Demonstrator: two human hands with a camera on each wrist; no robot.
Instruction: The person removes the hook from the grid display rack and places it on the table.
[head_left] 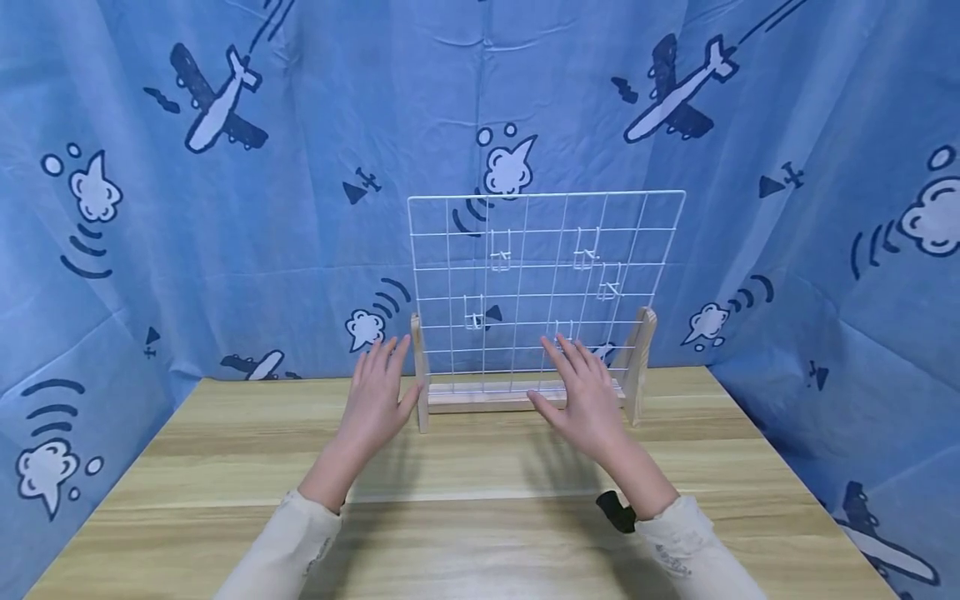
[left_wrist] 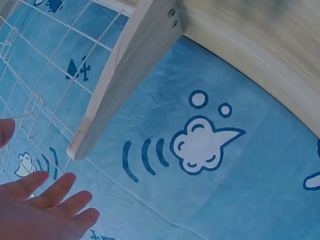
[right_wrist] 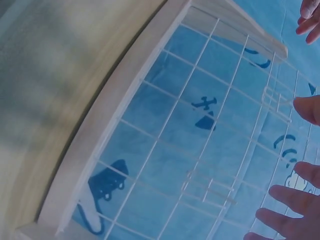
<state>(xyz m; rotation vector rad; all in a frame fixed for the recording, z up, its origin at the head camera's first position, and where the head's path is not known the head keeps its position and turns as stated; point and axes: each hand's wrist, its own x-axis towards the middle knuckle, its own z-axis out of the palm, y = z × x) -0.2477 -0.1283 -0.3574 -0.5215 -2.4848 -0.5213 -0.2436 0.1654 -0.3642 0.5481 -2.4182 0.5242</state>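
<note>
A white wire grid panel [head_left: 525,296] stands upright in a wooden base [head_left: 487,402] on the table. Several white wire hooks hang on it, such as one at the upper left [head_left: 500,252] and one at the upper right [head_left: 586,250]. My left hand [head_left: 377,400] hovers by the left wooden post [head_left: 421,375], fingers straight and nothing held. In front of the grid's lower right, my right hand [head_left: 585,400] is spread and holds nothing; it partly covers a low hook. Both wrist views show the fingers apart from the wires.
The wood-grain table [head_left: 465,533] spreads in front of the stand. Blue curtains [head_left: 322,208] with airplane and cloud prints hang behind and on both sides. A small black object [head_left: 617,512] shows beside the right wrist. The right wooden post [head_left: 640,367] slants beside the right hand.
</note>
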